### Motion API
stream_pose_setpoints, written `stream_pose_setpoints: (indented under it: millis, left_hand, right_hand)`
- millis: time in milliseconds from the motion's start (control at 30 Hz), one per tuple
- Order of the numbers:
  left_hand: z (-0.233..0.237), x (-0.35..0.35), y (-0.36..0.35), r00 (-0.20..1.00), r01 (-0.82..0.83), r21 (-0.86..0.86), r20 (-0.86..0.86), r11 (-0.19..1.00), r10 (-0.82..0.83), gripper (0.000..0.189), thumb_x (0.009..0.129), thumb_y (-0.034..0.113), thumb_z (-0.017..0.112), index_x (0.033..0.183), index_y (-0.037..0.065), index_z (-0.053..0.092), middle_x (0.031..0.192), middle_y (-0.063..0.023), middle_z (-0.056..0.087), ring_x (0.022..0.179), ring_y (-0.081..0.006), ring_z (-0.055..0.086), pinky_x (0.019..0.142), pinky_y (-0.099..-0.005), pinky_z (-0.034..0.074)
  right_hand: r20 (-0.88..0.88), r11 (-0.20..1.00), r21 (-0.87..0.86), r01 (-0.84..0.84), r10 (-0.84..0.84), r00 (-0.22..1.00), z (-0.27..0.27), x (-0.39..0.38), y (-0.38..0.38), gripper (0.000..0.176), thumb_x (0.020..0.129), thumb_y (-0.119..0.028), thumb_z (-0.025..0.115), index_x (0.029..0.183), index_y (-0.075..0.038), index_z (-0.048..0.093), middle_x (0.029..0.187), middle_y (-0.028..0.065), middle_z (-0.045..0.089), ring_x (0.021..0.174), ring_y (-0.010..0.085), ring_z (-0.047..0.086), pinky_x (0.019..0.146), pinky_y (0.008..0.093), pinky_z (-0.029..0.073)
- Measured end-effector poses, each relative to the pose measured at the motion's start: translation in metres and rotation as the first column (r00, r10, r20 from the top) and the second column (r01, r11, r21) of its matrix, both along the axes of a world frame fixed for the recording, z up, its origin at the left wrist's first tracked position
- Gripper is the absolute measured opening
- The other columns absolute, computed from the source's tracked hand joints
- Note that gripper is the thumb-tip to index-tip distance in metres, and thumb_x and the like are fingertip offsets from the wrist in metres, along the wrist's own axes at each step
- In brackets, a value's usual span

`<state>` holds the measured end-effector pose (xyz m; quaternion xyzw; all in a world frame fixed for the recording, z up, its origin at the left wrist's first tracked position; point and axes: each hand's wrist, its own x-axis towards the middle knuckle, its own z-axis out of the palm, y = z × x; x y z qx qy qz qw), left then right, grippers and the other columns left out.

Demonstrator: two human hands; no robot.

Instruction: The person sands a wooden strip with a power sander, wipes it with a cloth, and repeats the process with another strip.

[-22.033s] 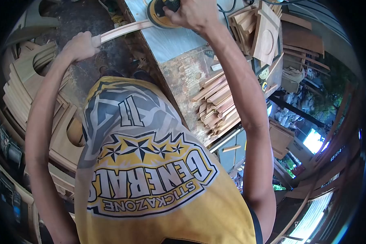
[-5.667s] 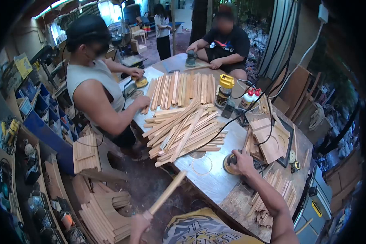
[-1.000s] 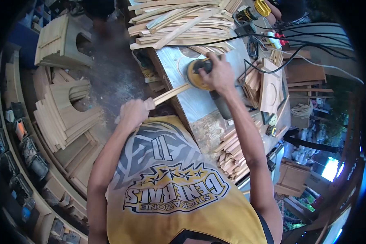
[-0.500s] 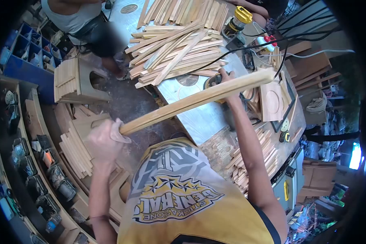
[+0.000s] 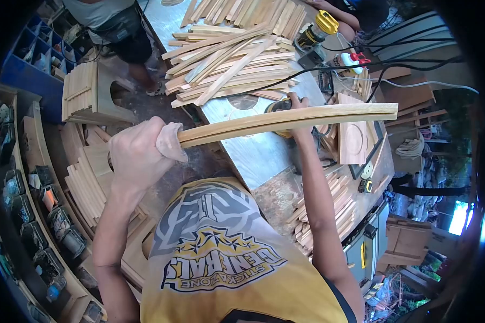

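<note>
My left hand [image 5: 140, 151] is closed round one end of a long wooden strip [image 5: 285, 119], with a pale cloth wrap [image 5: 171, 142] at the fingers. The strip has a groove along its side and extends nearly level to the right, above the worktable [image 5: 258, 156]. Behind it, my right hand [image 5: 300, 102] grips a yellow and black sander [image 5: 278, 105] on the table; the strip hides part of both. A large pile of similar wooden strips [image 5: 231, 70] lies just beyond the sander.
A second yellow power tool [image 5: 319, 29] stands at the back beside black cables [image 5: 361, 65]. More strips [image 5: 328, 210] lie by my right arm. Wooden panels [image 5: 352, 142] are at right. A wooden box [image 5: 91, 94] and another person [image 5: 118, 32] are at left.
The wooden strip has swung to a more level position, its far end moving right and down. My left hand has risen slightly. My right hand stays at the sander, and the view has shifted a little.
</note>
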<state>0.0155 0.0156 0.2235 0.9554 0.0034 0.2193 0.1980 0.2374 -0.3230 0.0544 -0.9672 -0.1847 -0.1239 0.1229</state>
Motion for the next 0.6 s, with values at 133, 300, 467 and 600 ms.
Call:
stream_pose_setpoints:
  millis: [133,300,467,600]
  left_hand:
    - [0.001,0.006,-0.005,0.993,-0.011,0.001,-0.115,1.0,0.011,0.017,0.071,0.016,0.078,0.077,0.008,0.064,0.069,-0.0141,0.064,0.064,-0.0346,0.065,0.059,-0.0418,0.051]
    - [-0.035,0.008,0.0,0.957,-0.122,0.074,-0.254,0.99,0.137,0.017,0.077,0.018,0.075,0.076,0.007,0.063,0.07,-0.0182,0.066,0.069,-0.0397,0.067,0.063,-0.048,0.052]
    - [-0.044,0.011,0.004,0.95,-0.103,0.122,-0.282,0.987,0.134,0.021,0.078,0.022,0.076,0.075,0.007,0.061,0.071,-0.0187,0.066,0.07,-0.041,0.066,0.063,-0.0484,0.051]
    - [-0.036,0.019,-0.001,0.956,-0.055,0.098,-0.282,0.994,0.081,0.022,0.078,0.023,0.077,0.077,0.007,0.061,0.07,-0.0181,0.066,0.07,-0.0405,0.066,0.063,-0.0481,0.051]
  right_hand:
    - [-0.027,0.993,0.109,0.045,-0.042,0.999,0.022,-0.012,0.017,0.059,0.077,-0.032,0.077,0.131,-0.014,0.06,0.104,0.0195,0.067,0.099,0.0413,0.062,0.087,0.0518,0.048]
    - [0.157,0.589,0.808,0.012,-0.235,0.959,0.039,-0.019,0.004,0.038,0.092,-0.02,0.07,0.123,0.001,0.061,0.11,0.0138,0.063,0.112,0.0275,0.057,0.101,0.0412,0.043]
    - [0.554,0.698,0.617,-0.363,-0.059,0.83,0.168,-0.047,-0.002,0.035,0.094,-0.025,0.068,0.12,-0.003,0.062,0.119,0.0148,0.06,0.114,0.0297,0.057,0.102,0.0415,0.045]
    - [0.433,0.852,-0.119,-0.51,0.507,0.746,0.226,-0.055,0.024,0.04,0.091,-0.035,0.072,0.118,-0.007,0.065,0.112,0.0134,0.064,0.11,0.0328,0.06,0.098,0.0433,0.048]
